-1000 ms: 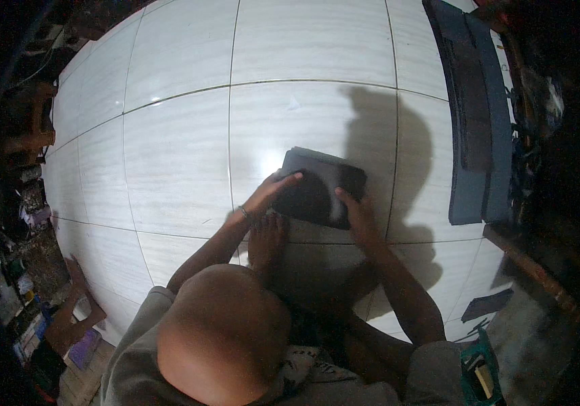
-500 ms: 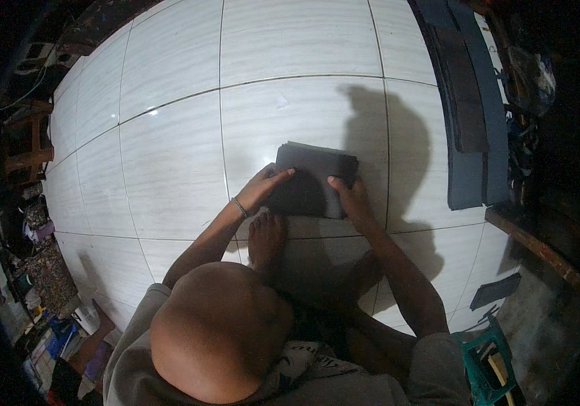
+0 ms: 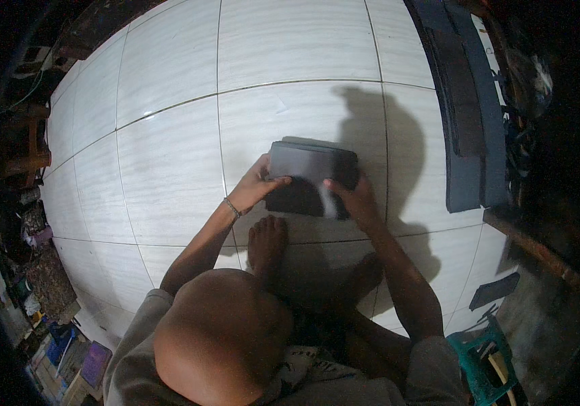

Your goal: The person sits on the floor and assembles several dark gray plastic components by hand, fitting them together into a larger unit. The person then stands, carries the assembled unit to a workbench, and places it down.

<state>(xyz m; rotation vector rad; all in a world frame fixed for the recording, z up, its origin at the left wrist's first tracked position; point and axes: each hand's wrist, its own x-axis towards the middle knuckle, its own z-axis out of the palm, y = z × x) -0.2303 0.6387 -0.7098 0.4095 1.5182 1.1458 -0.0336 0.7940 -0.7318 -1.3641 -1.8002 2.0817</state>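
Between my two hands is a stack of dark grey, roughly rectangular flat sheets (image 3: 311,161), their far edges slightly uneven. My left hand (image 3: 261,187) grips the stack's left side, thumb lying on top and fingers hidden beneath or behind the edge. On the right side my right hand (image 3: 358,199) holds it the same way, thumb on top. A shadow darkens the near half of the sheets. Whether the stack rests on the floor or is lifted off it I cannot tell.
Pale tiles (image 3: 168,162) make up the floor. Long dark grey strips (image 3: 466,135) lie at the right. A small dark piece (image 3: 494,291) and a green plastic stool (image 3: 483,362) sit at lower right. Clutter, including a purple item (image 3: 95,363), lines the left.
Both thumbs have slid nearer to me on the stack, and its upper sheets sit differently, with the far edge staggered. Another person's leg at the lower left has left the view.
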